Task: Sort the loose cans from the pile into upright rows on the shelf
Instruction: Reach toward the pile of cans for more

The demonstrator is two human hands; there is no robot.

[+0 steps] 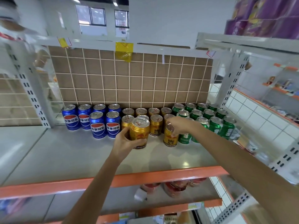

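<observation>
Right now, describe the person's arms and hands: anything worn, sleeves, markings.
Both forearms are bare as far as the frame shows, no sleeves in view. The left hand and right hand wear no gloves. No watch, bracelet, ring or marking is visible on either wrist or on the fingers that show.

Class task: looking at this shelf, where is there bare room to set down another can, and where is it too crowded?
Free: the shelf front strip between the cans and the orange edge, and the left part beside the blue cans. Crowded: the back, where blue, gold cans and green cans stand packed; both hands, left hand and right hand, hold gold cans there.
</observation>
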